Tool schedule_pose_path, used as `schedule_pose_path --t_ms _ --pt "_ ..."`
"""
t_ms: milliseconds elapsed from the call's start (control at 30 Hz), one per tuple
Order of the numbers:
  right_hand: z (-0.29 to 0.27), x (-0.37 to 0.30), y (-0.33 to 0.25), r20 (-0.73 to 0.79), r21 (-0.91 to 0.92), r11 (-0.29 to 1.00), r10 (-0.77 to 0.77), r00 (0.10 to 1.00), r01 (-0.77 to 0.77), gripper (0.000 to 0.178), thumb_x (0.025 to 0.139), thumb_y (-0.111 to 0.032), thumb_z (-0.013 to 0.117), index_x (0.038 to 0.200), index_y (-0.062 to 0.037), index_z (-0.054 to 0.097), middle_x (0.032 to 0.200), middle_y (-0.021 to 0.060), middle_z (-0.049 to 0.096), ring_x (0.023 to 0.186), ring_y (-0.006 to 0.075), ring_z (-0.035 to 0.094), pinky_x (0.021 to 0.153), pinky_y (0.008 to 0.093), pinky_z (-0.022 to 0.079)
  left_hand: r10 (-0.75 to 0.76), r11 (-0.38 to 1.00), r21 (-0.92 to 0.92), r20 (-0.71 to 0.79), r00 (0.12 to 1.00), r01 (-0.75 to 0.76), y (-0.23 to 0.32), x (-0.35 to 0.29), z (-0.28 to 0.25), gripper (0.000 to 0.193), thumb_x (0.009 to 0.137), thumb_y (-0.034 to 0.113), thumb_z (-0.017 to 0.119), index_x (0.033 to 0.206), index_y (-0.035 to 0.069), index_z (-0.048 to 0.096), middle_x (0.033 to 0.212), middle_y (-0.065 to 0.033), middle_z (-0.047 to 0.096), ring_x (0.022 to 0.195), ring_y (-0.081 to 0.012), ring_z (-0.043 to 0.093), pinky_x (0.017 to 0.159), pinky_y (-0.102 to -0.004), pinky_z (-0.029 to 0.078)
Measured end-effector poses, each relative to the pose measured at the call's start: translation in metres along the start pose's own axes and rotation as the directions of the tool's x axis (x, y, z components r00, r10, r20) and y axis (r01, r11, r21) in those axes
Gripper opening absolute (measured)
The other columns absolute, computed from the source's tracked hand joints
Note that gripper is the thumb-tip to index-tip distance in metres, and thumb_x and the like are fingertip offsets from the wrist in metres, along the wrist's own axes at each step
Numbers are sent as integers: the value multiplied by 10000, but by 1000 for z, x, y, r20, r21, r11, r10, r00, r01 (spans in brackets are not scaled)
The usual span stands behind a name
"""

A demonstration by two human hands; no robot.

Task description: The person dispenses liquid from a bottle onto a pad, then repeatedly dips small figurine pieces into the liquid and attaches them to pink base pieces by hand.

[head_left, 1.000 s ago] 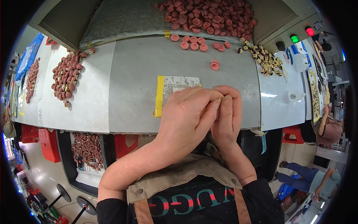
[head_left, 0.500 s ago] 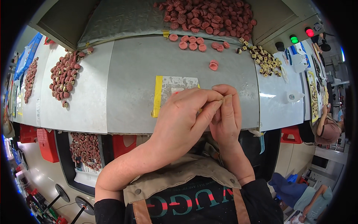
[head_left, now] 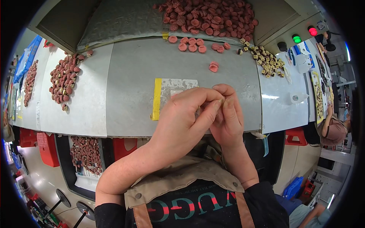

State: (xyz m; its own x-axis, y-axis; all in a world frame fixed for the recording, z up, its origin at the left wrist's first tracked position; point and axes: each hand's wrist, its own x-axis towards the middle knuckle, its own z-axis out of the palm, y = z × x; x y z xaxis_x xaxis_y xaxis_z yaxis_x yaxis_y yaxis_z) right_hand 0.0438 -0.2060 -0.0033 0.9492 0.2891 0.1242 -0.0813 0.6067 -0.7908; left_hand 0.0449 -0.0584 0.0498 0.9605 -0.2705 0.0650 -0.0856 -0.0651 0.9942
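Observation:
My left hand (head_left: 181,114) and my right hand (head_left: 229,121) meet over the front edge of the grey worktable (head_left: 133,76). Both are closed, thumbs and fingertips pinched together. Whatever is between them is hidden. Partly under my left hand lies a pale patterned plate (head_left: 182,83) with a yellow tape strip (head_left: 157,98) along its left side. Beyond my fingers sits a single pink fluted cup-shaped piece (head_left: 213,67). Farther back is a small row of the same pink cups (head_left: 192,48), and three or so more pieces (head_left: 218,47) lie to its right.
A large heap of pink cups (head_left: 209,19) fills the back shelf. Small cream-and-dark cubes (head_left: 268,60) lie at right, near green (head_left: 297,38) and red lights (head_left: 312,30). Finished-looking pink pieces (head_left: 64,81) are piled at left; more fill a tray (head_left: 86,154) below. A co-worker (head_left: 332,131) is at right.
My hands stay pinched together, with the fingers shifting slightly. The whole view has moved a little to the left. At lower right, another person has moved farther down.

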Motion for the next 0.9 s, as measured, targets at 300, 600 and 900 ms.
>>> schedule_pose_path --t_ms 300,600,900 --pt "-4 -11 -22 -8 -42 994 -98 995 97 343 1019 -305 452 1216 -25 475 695 -15 440 652 88 397 627 248 347 55 998 -26 3 999 -54 9 -4 6 142 941 43 561 1035 -33 635 884 -49 644 792 -98 606 705 -236 493" --pt "-71 -78 -122 -392 -361 863 -483 783 353 232 1033 -271 413 939 -67 472 651 -34 341 547 71 317 563 247 282 419 727 372 426 802 -577 -13 4 92 229 760 -9 677 969 82 649 798 -64 628 713 -250 620 593 -332 495" --pt "-130 -145 -166 -547 -530 772 -627 554 351 209 1035 -196 421 1041 -23 538 708 -23 371 608 72 332 608 243 305 422 574 456 546 723 -680 -32 16 129 264 752 45 611 1015 67 625 836 -36 616 734 -201 625 595 -319 488"
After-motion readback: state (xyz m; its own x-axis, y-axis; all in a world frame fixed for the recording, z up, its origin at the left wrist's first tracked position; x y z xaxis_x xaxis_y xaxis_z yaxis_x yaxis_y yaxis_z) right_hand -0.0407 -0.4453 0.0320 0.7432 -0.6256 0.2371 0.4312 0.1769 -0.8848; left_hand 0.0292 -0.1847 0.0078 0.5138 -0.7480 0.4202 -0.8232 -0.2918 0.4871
